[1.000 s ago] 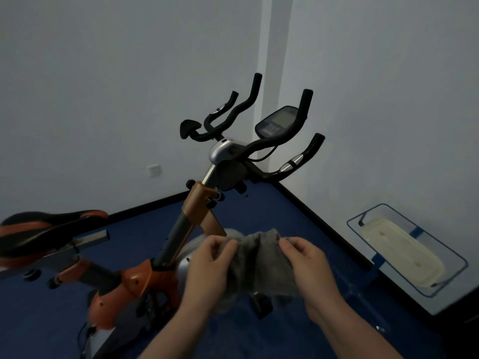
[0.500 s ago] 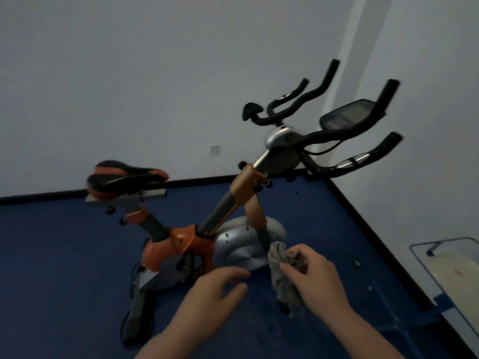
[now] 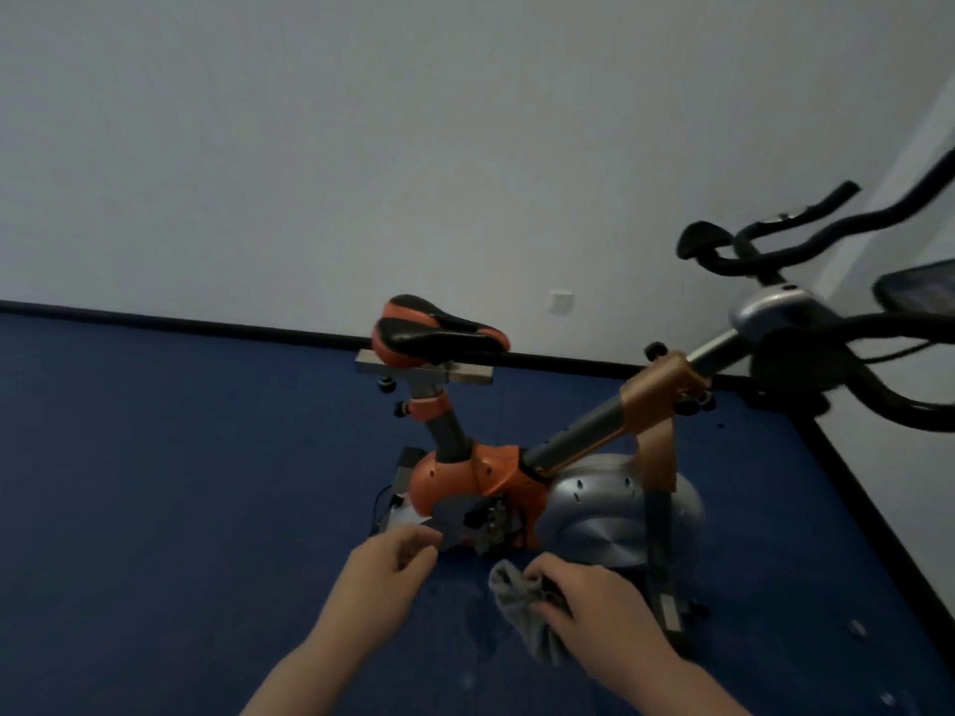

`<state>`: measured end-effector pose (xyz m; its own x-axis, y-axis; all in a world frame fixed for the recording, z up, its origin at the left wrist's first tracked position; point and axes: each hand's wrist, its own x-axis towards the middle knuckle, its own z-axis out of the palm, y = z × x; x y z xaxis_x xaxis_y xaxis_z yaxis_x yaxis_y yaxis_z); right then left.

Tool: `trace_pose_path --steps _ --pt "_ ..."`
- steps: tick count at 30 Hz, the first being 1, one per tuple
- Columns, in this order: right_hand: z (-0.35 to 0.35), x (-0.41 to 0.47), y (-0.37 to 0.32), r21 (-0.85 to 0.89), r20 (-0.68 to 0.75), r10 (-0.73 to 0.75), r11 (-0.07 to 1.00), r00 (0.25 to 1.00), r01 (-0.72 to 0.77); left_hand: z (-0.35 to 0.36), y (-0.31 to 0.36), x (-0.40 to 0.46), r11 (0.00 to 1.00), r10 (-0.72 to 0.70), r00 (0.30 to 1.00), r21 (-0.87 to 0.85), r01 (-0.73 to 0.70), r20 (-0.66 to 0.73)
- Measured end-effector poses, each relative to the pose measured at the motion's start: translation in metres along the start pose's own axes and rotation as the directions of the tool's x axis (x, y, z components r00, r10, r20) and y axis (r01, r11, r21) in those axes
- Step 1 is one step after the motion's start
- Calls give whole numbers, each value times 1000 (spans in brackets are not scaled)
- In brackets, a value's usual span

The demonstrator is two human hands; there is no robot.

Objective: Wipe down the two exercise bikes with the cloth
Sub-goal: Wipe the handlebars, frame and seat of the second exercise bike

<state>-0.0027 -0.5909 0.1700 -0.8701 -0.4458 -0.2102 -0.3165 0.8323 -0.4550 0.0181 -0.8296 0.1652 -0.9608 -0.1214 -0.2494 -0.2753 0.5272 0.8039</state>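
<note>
The right hand grips the bunched grey cloth low in front of the orange exercise bike; the left hand hangs loosely curled beside it, holding nothing. The cloth touches no part of the bike, so wiping looks barely begun (only one bike is in view), with saddle and handlebars left.

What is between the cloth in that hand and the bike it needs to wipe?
Nothing visible. The right hand grips the cloth just in front of the bike, with only open space between them. The left hand holds nothing.
</note>
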Motion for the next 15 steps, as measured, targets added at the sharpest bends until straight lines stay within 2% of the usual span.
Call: trace_pose_path --steps 3,8,15 --pt "7 35 -33 24 16 1 1000 1000 -2 -33 -3 24 1000 22 999 6 -22 46" --pt "17 97 -78 125 -39 71 990 997 -66 -99 -22 71 995 81 996 55 -83 30" --pt "17 149 -115 197 -113 189 967 975 -165 -161 -54 119 996 43 996 78 -48 75"
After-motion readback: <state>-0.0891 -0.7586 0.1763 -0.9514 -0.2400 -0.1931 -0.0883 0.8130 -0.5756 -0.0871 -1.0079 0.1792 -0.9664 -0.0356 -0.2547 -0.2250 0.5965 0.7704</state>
